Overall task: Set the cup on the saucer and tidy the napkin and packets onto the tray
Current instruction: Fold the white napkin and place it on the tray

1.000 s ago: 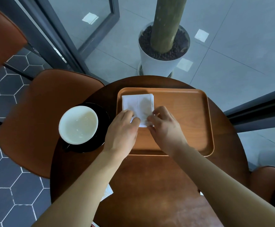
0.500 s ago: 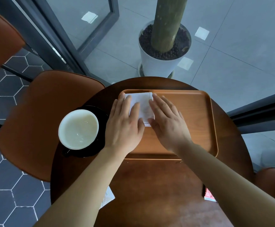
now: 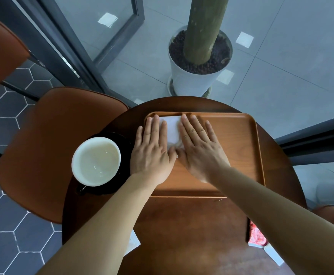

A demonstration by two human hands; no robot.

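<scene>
Both hands lie flat, palms down, fingers straight and pointing away from the person. The left hand point(image 3: 152, 151) and right hand point(image 3: 199, 149) press side by side on the napkin point(image 3: 172, 130), gripping nothing. The napkin lies flat in the far-left corner of the tray point(image 3: 241, 155). Its visible white strip runs lengthwise away from the person; its edges are hidden. The cup point(image 3: 96, 161) sits on the saucer point(image 3: 126, 142), left of the tray. A red packet point(image 3: 256, 235) lies at the table point(image 3: 192, 225) edge.
</scene>
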